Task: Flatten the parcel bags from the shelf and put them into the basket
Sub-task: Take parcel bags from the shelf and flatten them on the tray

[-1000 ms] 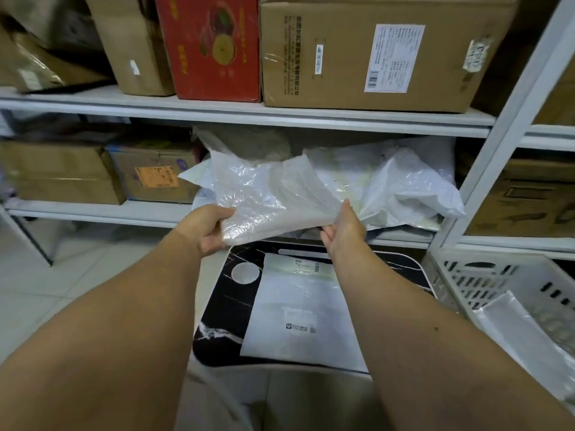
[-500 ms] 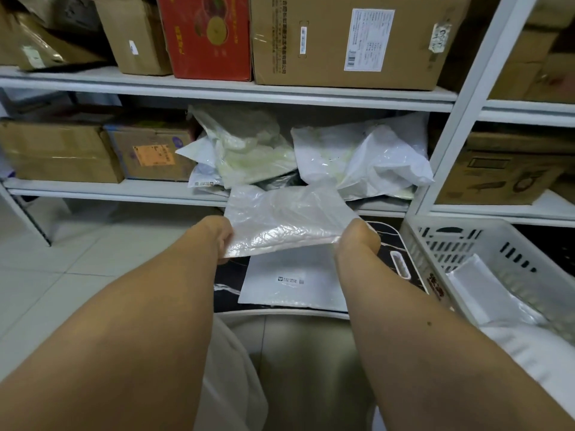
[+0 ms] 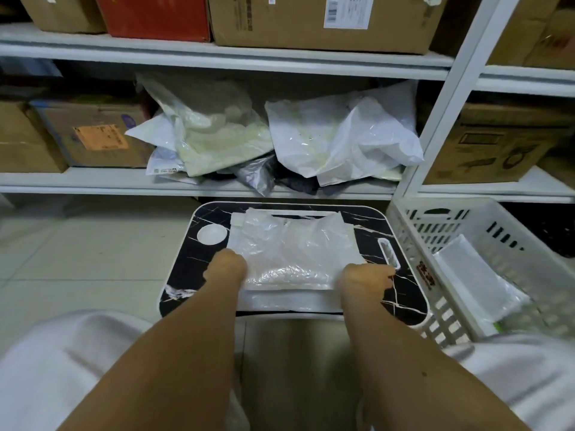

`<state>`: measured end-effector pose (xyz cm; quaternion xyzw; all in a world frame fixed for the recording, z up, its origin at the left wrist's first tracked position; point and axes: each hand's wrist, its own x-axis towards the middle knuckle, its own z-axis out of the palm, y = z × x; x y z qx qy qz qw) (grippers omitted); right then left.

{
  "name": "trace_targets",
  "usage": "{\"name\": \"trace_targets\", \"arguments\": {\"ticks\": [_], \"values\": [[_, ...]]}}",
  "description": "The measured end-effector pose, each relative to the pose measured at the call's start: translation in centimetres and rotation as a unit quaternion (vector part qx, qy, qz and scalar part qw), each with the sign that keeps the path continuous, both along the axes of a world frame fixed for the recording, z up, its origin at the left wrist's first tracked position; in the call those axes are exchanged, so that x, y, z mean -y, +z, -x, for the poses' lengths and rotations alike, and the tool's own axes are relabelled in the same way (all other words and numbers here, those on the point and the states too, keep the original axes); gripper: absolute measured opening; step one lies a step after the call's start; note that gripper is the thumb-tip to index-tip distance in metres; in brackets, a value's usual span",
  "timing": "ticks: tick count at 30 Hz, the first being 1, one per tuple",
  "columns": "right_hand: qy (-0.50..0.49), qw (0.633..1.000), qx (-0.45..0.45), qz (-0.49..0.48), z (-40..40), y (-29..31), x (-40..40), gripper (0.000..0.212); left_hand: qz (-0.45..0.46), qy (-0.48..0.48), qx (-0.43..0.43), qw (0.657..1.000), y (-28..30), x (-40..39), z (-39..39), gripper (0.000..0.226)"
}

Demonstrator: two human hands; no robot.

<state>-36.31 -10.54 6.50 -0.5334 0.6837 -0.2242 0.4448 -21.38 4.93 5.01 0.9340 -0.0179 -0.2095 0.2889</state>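
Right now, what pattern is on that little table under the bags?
Black marble with white veins and a white rim, on the table; head view.

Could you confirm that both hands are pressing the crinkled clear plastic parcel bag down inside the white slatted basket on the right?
Not quite. The head view shows the left hand and right hand holding the crinkled clear plastic parcel bag down on the black marble-patterned lap table, not inside the white slatted plastic basket, which stands to the table's right.

No text legible: white shipping label [image 3: 348,10] on top-centre cardboard box [image 3: 320,23] blurred; orange sticker [image 3: 100,137] on left box [image 3: 93,135] unreadable.
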Motion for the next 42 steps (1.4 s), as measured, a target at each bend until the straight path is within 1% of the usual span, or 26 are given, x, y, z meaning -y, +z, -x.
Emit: {"name": "trace_targets", "arguments": {"ticks": [2,3,4,5,6,7,8,10,12,14,15,18,21,23,27,33,35,36,38,40,42], "values": [[0.038,0.994,-0.102,0.022,-0.3,-0.4,0.1,0.061,-0.058,-0.014,-0.006,0.998,-0.5,0.4,0.3,0.039],[0.068,0.984,-0.164,0.023,-0.5,-0.7,-0.1,0.063,-0.082,-0.005,0.001,0.997,-1.2,0.9,0.4,0.044],[0.103,0.964,-0.243,0.039,-0.7,-1.4,-0.2,0.064,-0.101,0.011,0.004,0.995,-1.5,1.1,0.6,0.048],[0.129,0.946,-0.287,0.077,-0.8,-1.7,-0.4,0.063,-0.116,0.025,0.031,0.992,-1.5,1.3,0.9,0.051],[0.167,0.928,-0.311,0.116,-1.1,-2.2,-0.5,0.060,-0.130,0.018,0.077,0.988,-1.7,1.6,1.2,0.054],[0.214,0.909,-0.313,0.173,-1.6,-2.9,-0.6,0.058,-0.149,-0.014,0.149,0.977,-2.2,1.9,1.5,0.057],[0.277,0.880,-0.306,0.235,-2.0,-3.4,-0.9,0.055,-0.159,-0.069,0.219,0.960,-2.7,2.2,1.7,0.060],[0.415,0.803,-0.264,0.337,-3.0,-4.2,-1.3,0.053,-0.159,-0.202,0.312,0.915,-3.9,2.9,1.7,0.063],[0.517,0.733,-0.221,0.382,-4.0,-4.8,-1.7,0.053,-0.157,-0.294,0.331,0.883,-4.8,3.4,2.0,0.063],[0.566,0.695,-0.211,0.389,-4.6,-5.8,-1.6,0.055,-0.168,-0.340,0.321,0.868,-5.9,3.5,2.3,0.062],[0.576,0.687,-0.215,0.388,-4.6,-6.5,-1.3,0.056,-0.173,-0.350,0.316,0.865,-6.3,3.4,2.2,0.062],[0.593,0.677,-0.236,0.365,-4.3,-8.7,-0.2,0.058,-0.174,-0.369,0.298,0.863,-7.8,3.3,2.0,0.070],[0.592,0.687,-0.260,0.331,-4.1,-9.8,0.1,0.061,-0.160,-0.362,0.281,0.874,-8.7,3.6,1.9,0.081],[0.591,0.691,-0.266,0.320,-4.3,-10.0,0.0,0.062,-0.158,-0.348,0.263,0.886,-8.8,3.9,1.8,0.076],[0.594,0.686,-0.283,0.310,-4.5,-10.2,0.1,0.062,-0.177,-0.325,0.227,0.901,-8.7,4.3,1.8,0.060],[0.584,0.693,-0.284,0.313,-5.0,-10.5,0.2,0.074,-0.207,-0.305,0.205,0.907,-8.0,4.9,1.9,0.057],[0.578,0.700,-0.277,0.315,-5.2,-10.2,0.3,0.068,-0.225,-0.304,0.203,0.903,-7.5,5.1,1.9,0.055],[0.575,0.698,-0.280,0.322,-5.3,-10.1,0.3,0.060,-0.239,-0.304,0.211,0.898,-7.2,5.2,1.8,0.053],[0.558,0.695,-0.273,0.363,-5.8,-9.5,0.6,0.044,-0.251,-0.303,0.255,0.883,-6.4,5.6,1.5,0.046],[0.528,0.695,-0.256,0.415,-6.8,-8.4,0.9,0.034,-0.220,-0.301,0.310,0.875,-5.6,6.6,0.9,0.035],[0.493,0.698,-0.229,0.467,-8.1,-7.6,1.5,0.025,-0.182,-0.305,0.343,0.869,-5.4,7.7,0.2,0.038]]}}
